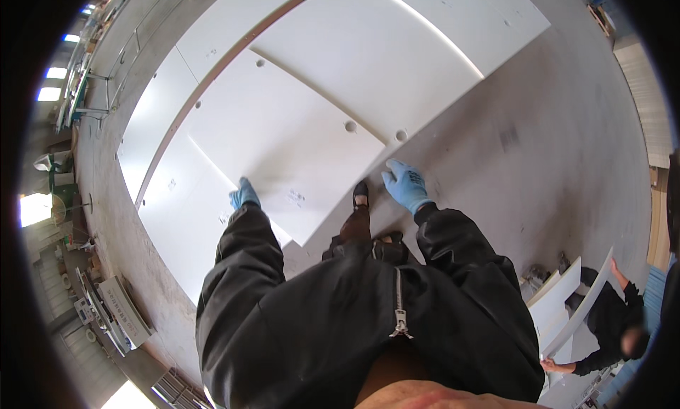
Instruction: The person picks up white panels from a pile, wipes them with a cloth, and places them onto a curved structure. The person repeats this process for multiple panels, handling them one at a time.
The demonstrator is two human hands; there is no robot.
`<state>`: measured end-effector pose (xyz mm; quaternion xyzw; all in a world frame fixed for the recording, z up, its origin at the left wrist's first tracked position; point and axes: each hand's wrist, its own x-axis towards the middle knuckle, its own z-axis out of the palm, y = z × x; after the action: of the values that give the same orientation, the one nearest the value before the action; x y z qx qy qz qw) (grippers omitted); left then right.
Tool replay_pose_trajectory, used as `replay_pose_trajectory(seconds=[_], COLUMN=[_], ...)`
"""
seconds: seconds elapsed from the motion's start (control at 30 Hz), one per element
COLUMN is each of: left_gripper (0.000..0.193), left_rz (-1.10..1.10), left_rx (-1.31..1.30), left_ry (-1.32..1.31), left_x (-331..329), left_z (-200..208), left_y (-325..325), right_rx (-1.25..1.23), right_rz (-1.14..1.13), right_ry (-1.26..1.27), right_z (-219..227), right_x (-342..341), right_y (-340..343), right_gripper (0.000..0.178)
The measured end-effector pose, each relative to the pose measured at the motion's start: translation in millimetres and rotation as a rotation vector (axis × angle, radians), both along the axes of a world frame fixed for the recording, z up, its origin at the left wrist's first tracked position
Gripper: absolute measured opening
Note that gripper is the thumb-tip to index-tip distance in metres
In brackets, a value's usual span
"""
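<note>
Floor (552, 140) open R; hands (405, 184) on panel (283, 140) edges.

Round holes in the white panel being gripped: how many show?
4 on the white panel: one near its top corner, one by the left edge, two near the right edge. The arms may hide more.

Bare concrete floor (538, 126) lies open to the right of the white panel (283, 133); more white panels (163, 218) close off the left; a second person (613, 317) holding boards (559, 303) blocks the lower right.
</note>
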<state>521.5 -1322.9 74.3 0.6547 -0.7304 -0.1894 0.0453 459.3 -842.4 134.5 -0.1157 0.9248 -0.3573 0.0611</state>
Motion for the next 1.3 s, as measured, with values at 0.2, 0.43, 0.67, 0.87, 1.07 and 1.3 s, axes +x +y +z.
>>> replay_pose_trajectory(seconds=[0.2, 0.43, 0.67, 0.87, 1.07, 1.3], left_gripper=[0.086, 0.085, 0.082, 0.083, 0.082, 0.074], left_rz=[0.041, -0.102, -0.013, -0.034, -0.102, -0.196], left_rx=[0.128, 0.084, 0.086, 0.094, 0.119, 0.111], left_ry=[0.088, -0.208, -0.020, 0.008, -0.044, -0.015], left_x=[-3, -29, -39, -66, -112, -194], left_z=[-21, -13, -19, -23, -27, -19], left_y=[-53, -55, -40, -15, 22, 102], right_rx=[0.396, 0.551, 0.446, 0.478, 0.485, 0.213], right_rz=[0.129, 0.046, 0.090, 0.133, 0.109, -0.059], right_ry=[0.158, -0.016, -0.142, -0.088, -0.072, 0.288], right_z=[-28, -38, -51, -49, -49, 8], right_x=[-89, -124, -151, -173, -200, -221], right_y=[-86, -98, -71, -42, 7, 113], right_gripper=[0.027, 0.021, 0.032, 0.037, 0.031, 0.015])
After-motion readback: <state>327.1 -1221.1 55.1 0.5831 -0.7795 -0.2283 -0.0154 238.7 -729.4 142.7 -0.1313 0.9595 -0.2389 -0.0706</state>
